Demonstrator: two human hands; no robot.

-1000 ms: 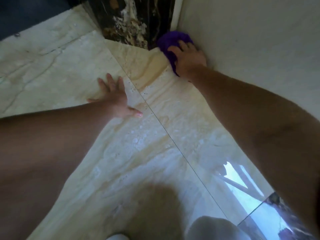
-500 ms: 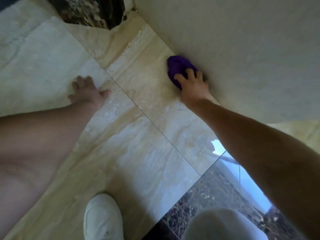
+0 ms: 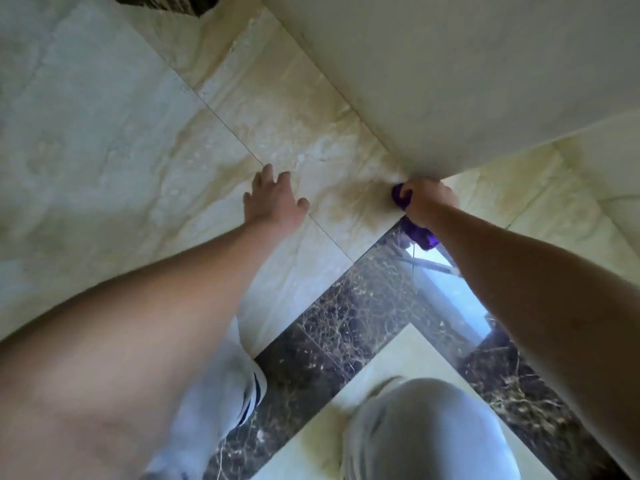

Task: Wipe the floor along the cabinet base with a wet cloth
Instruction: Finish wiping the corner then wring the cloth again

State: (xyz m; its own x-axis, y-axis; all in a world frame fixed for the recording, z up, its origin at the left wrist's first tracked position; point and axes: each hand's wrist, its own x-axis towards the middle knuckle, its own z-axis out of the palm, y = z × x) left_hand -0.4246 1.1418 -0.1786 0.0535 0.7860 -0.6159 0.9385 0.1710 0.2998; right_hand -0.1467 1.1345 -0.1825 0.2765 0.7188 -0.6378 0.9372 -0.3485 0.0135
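A purple cloth (image 3: 419, 236) lies bunched on the floor at the near corner of the pale cabinet (image 3: 450, 74). My right hand (image 3: 429, 200) is closed over it, pressing it down where the cabinet base meets the floor; most of the cloth is hidden under the hand. My left hand (image 3: 273, 202) rests flat on the beige marble floor (image 3: 138, 140), fingers spread, a little left of the cloth. A damp, darker streak runs on the tiles along the cabinet base.
A dark brown marble strip (image 3: 346, 313) crosses the floor just below the hands and reflects a bright window. My white shoe (image 3: 225, 403) stands on it at lower centre, my knee (image 3: 426, 431) at lower right. Dark stone shows at the top edge.
My right hand has dragged the purple cloth along the cabinet base toward me, from the far corner to the near corner. My left hand shifted back along the floor too.
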